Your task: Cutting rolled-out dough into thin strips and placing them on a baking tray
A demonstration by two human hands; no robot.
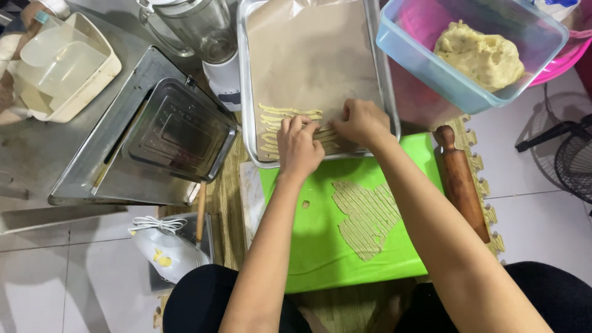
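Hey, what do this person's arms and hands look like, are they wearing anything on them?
Both forearms are bare with no sleeves in view. The left hand and right hand have no gloves, and no rings, watch or bracelets show. Dark trousers cover the legs below.

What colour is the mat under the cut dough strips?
Bright green: the mat under the cut dough strips, seen in the head view.

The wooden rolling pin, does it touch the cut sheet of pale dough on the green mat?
Apart. In the head view, bare green mat separates the rolling pin from the dough sheet.
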